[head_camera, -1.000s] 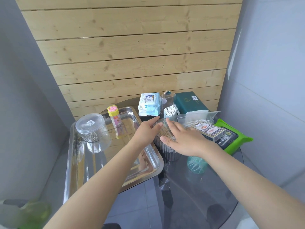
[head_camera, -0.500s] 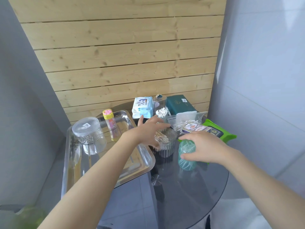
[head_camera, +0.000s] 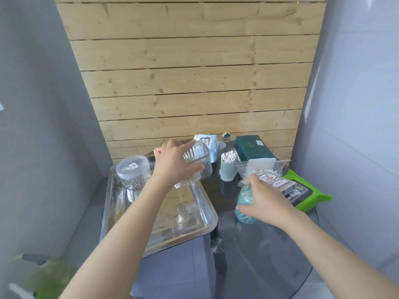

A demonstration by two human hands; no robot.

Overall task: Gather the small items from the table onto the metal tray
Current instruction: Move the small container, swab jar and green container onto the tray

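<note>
A person's left hand grips a clear plastic container holding what look like thin sticks, though the blur makes the contents hard to confirm. The container is lifted and tilted above the far right corner of the metal tray, which overhangs the left edge of the round dark glass surface. The right hand closes around a small teal bottle that stands on the glass just to the right of the tray.

On the tray's far left sits a clear lidded jar with a tangle of metal pieces inside. A yellow and pink item shows only as a sliver behind the left hand, so its place on the tray cannot be told for certain.

Still on the surface, behind the hands, stand a pale green cup of cotton swabs, a clear domed lid, a blue and white wipes packet and a dark green box. To the right lie a clear bag of swabs, a printed card box just beside the right hand, and a bright green wipes pack under that box. A wall of pale wooden planks rises behind the surface.
</note>
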